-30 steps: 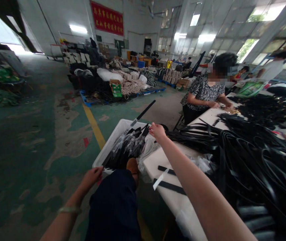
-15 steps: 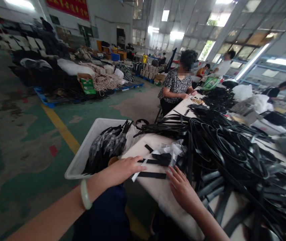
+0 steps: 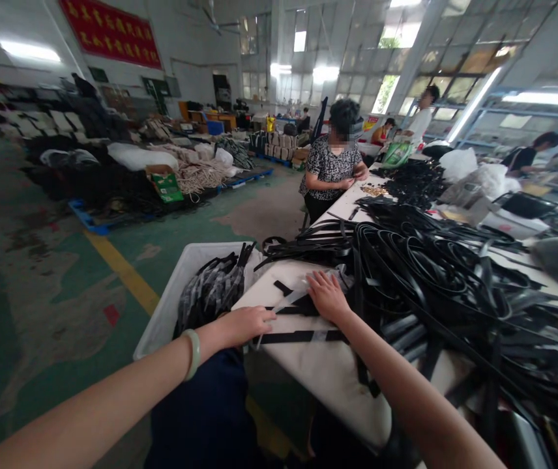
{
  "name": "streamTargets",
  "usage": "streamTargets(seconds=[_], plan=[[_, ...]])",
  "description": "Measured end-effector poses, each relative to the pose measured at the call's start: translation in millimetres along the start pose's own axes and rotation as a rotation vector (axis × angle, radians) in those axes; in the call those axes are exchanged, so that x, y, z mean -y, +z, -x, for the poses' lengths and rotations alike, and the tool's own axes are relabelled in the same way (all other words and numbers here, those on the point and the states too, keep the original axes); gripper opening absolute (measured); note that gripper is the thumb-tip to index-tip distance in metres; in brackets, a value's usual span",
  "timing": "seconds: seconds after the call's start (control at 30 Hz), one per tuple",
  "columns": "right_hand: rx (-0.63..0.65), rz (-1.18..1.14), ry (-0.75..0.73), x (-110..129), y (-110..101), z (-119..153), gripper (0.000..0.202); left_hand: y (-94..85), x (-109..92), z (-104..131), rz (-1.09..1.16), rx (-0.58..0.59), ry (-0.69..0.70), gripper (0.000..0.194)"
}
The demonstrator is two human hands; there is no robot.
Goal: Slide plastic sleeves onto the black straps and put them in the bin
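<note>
Where the pale desk's (image 3: 321, 366) edge slants below both hands, the left grip (image 3: 246, 324) pinches a thin translucent strip (image 3: 289, 300); the right grip (image 3: 328, 298) spreads over its far end, whether closed I cannot tell. Flat black straps (image 3: 293, 337) lie just under them. Glossy looped straps (image 3: 406, 257) crowd rightward; a white bin (image 3: 164, 312) stands left.

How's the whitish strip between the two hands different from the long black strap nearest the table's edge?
The whitish strip is pale; the black strap is dark. The whitish strip slants between the left hand and right hand, while the black strap lies crosswise on the table. Both look long and narrow.
</note>
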State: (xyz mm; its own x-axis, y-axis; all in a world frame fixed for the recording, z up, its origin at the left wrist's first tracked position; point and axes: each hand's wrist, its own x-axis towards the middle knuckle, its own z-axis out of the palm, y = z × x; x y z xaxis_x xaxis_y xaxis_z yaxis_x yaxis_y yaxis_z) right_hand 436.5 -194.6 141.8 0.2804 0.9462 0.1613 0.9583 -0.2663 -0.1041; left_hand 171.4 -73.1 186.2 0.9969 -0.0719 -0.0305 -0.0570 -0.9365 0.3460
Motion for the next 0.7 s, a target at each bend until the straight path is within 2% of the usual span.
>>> streamTargets(seconds=[0.03, 0.13, 0.23, 0.3, 0.37, 0.47, 0.57, 0.7], plan=[[0.014, -0.009, 0.009, -7.9, 1.8, -1.2, 0.043, -0.5, 1.4, -1.2, 0.031, -0.007, -0.014, 0.016], [0.036, -0.031, 0.039, -31.7, 3.2, -4.6, 0.042, -12.3, 3.6, 5.0, 0.091, -0.081, -0.096, 0.017], [0.041, -0.046, 0.1, -50.5, 3.2, -10.6, 0.04, -30.2, 1.5, 31.2, 0.174, -0.227, -0.241, 0.021], [0.046, -0.057, 0.141, -58.2, 4.4, -15.2, 0.038, -36.5, -2.3, 56.5, 0.372, -0.356, -0.374, 0.023], [0.054, -0.072, 0.161, -62.0, 6.2, -19.0, 0.037, -35.0, -7.9, 81.0, 0.62, -0.488, -0.479, 0.025], [0.063, -0.095, 0.171, -63.4, 8.5, -22.3, 0.037, -24.1, -19.6, 104.2, 0.843, -0.612, -0.524, 0.024], [0.062, -0.106, 0.202, -63.9, 9.0, -23.4, 0.034, -15.5, -31.3, 109.0, 1.049, -0.765, -0.579, 0.021], [0.046, -0.105, 0.286, -66.9, 9.2, -21.7, 0.032, -17.3, -36.5, 106.2, 1.376, -1.113, -0.744, 0.016]])
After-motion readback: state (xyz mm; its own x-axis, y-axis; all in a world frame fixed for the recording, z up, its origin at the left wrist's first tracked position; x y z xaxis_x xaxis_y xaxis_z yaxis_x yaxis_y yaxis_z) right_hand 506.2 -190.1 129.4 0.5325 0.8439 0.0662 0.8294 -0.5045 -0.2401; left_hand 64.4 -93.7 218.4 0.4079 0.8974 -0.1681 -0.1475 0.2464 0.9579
